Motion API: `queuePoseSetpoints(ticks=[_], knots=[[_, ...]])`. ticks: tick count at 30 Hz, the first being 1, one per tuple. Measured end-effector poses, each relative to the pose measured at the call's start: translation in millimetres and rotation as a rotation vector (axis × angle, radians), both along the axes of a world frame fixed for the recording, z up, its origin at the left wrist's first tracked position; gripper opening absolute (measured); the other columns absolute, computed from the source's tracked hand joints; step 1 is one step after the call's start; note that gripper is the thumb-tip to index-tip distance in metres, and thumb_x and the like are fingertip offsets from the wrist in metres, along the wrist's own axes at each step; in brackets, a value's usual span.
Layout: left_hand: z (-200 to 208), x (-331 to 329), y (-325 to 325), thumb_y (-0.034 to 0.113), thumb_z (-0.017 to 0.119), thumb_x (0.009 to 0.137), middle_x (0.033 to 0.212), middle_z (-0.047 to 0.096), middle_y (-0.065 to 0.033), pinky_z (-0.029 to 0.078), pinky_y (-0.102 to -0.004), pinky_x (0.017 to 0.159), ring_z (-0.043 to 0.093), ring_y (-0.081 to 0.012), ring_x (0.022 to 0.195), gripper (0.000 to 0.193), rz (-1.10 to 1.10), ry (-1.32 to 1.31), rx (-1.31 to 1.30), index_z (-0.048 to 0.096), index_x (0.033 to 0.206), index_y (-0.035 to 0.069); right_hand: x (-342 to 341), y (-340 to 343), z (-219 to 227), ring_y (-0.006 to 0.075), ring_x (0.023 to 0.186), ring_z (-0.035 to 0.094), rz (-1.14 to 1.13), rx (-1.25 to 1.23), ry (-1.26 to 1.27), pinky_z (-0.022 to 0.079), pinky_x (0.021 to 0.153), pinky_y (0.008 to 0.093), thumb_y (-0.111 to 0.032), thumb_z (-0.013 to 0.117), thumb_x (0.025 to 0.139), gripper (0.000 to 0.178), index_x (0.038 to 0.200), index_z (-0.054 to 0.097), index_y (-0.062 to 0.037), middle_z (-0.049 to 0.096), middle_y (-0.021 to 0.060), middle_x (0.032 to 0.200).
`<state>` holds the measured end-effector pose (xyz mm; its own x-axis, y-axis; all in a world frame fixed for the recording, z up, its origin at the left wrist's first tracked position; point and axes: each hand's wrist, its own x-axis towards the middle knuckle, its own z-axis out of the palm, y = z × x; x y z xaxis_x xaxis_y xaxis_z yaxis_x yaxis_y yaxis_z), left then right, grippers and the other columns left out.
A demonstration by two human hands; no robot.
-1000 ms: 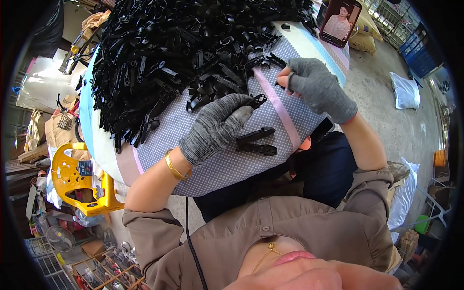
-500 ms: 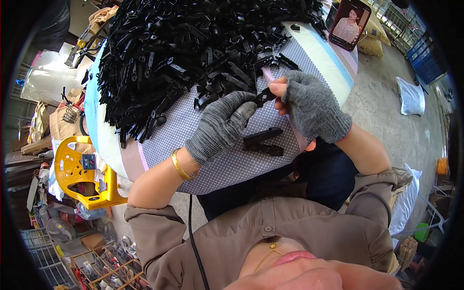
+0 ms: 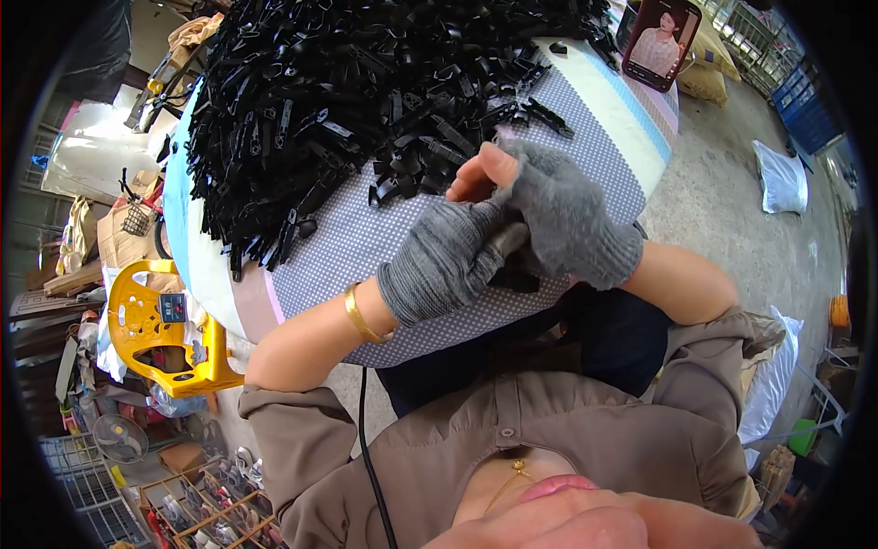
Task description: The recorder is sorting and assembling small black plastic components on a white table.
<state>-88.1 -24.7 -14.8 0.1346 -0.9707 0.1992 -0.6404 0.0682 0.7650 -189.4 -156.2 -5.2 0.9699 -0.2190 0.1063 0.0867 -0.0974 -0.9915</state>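
Overlapping each other, the gloved left hand (image 3: 444, 261) and right hand (image 3: 562, 215) meet over the table edge. Half a second ago a black clip-like piece showed between them; now the hands have crossed and hide it, presumably among the fingers, which suggests close two-handed handling. The left fingers curl beneath the right palm; the bare right thumb (image 3: 498, 165) and fingertips point away past them. I cannot tell which fingers grasp the piece. Just below the left thumb, a loose black piece (image 3: 515, 277) peeks out on the patterned tablecloth (image 3: 334, 265). Beyond the fingertips spreads the heap of black pieces (image 3: 366, 101). Farther still, off past the right hand, a phone (image 3: 657, 46) stands propped up.
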Motion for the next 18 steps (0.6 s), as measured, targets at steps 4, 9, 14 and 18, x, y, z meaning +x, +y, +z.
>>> queuePoseSetpoints(ticks=[4, 9, 14, 18], knots=[[-0.2, -1.9, 5.4, 0.024, 0.053, 0.086, 0.082, 0.063, -0.0147, 0.049, -0.0362, 0.070, 0.061, -0.0292, 0.074, 0.028, -0.006, -0.047, -0.114, 0.059, 0.108, 0.007, 5.0, 0.1, 5.7, 0.0183, 0.079, 0.061, 0.013, -0.005, -0.116, 0.049, 0.072, 0.0279, -0.047, 0.040, 0.092, 0.053, 0.090, 0.062, 0.0015, 0.063, 0.0115, 0.085], [4.5, 5.3, 0.6, 0.024, 0.054, 0.086, 0.079, 0.059, -0.0136, 0.047, -0.0389, 0.066, 0.057, -0.0289, 0.071, 0.022, 0.044, -0.371, -0.067, 0.060, 0.099, 0.007, 17.6, -61.0, 10.7, 0.0201, 0.074, 0.060, -0.438, -1.144, -0.138, 0.050, 0.065, 0.0318, -0.038, 0.053, 0.087, 0.039, 0.094, 0.063, -0.0012, 0.062, 0.0127, 0.083], [11.0, 15.6, 7.4, 0.033, 0.053, 0.089, 0.082, 0.063, -0.0103, 0.049, -0.0288, 0.070, 0.060, -0.0196, 0.075, 0.032, -0.114, 0.098, 0.071, 0.064, 0.101, 0.006, 6.4, -94.9, -8.4, 0.0237, 0.069, 0.059, -0.434, -1.390, 0.277, 0.049, 0.063, 0.0347, -0.029, 0.062, 0.081, 0.029, 0.092, 0.064, -0.0029, 0.059, 0.0113, 0.080], [13.2, 25.7, 7.4, 0.046, 0.052, 0.088, 0.075, 0.063, -0.0056, 0.044, -0.0180, 0.056, 0.052, -0.0059, 0.059, 0.047, 0.136, 0.697, 0.324, 0.063, 0.100, 0.002, 5.4, -75.1, 0.7, 0.0255, 0.074, 0.059, -0.366, -0.924, -0.072, 0.048, 0.072, 0.0356, -0.018, 0.067, 0.076, 0.020, 0.091, 0.065, -0.0057, 0.060, 0.0094, 0.082]])
